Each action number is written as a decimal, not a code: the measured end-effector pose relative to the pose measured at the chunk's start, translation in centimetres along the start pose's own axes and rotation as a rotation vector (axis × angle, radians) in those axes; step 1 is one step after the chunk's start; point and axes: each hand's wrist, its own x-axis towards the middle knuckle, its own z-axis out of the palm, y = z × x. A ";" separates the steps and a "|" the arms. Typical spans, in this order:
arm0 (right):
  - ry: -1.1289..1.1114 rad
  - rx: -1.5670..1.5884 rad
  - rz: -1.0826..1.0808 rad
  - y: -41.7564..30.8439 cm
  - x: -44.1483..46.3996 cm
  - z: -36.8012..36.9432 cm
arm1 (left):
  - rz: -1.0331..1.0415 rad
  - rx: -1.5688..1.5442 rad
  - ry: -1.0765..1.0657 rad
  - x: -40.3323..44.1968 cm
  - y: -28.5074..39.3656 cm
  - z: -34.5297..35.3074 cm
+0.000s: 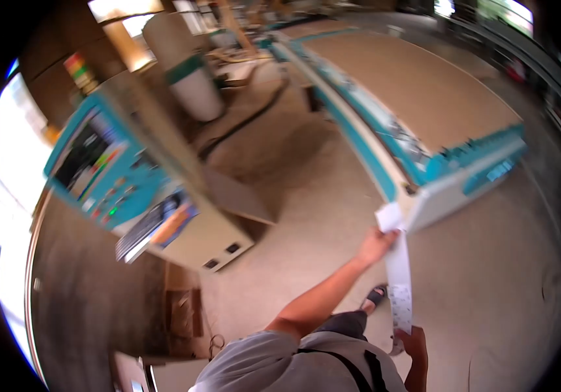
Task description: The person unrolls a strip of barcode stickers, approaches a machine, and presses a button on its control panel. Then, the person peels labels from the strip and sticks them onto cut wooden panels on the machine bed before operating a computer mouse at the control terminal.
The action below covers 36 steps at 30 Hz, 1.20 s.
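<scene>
A long white strip (398,268), printed with small dark marks along its lower part, hangs between my two hands. My left hand (378,244) is closed on its upper end, beside the near corner of a large machine bed. Lower down, close to my body, my right hand (412,342) grips the other end of the strip. The strip's top end is folded over above my left hand. Both hands are slightly blurred, so single fingers are hard to make out.
A teal and beige control cabinet (199,228) with a screen and keyboard stands at the left. The machine bed (417,85) carries a large brown board at the upper right. Behind are a white and green cylinder (195,91) and a dark hose (248,121). A brown box (184,313) lies below the cabinet.
</scene>
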 end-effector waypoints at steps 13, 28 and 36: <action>0.162 0.207 0.270 -2.1 5.3 -28.1 | 0.044 -0.001 -0.299 23.3 6.5 32.0; 0.152 0.611 0.051 5.6 16.7 -73.6 | -0.187 -0.083 -0.487 42.5 9.1 75.5; 0.260 0.555 -0.161 -2.2 26.6 -96.5 | -0.233 0.225 -0.760 52.4 9.5 93.0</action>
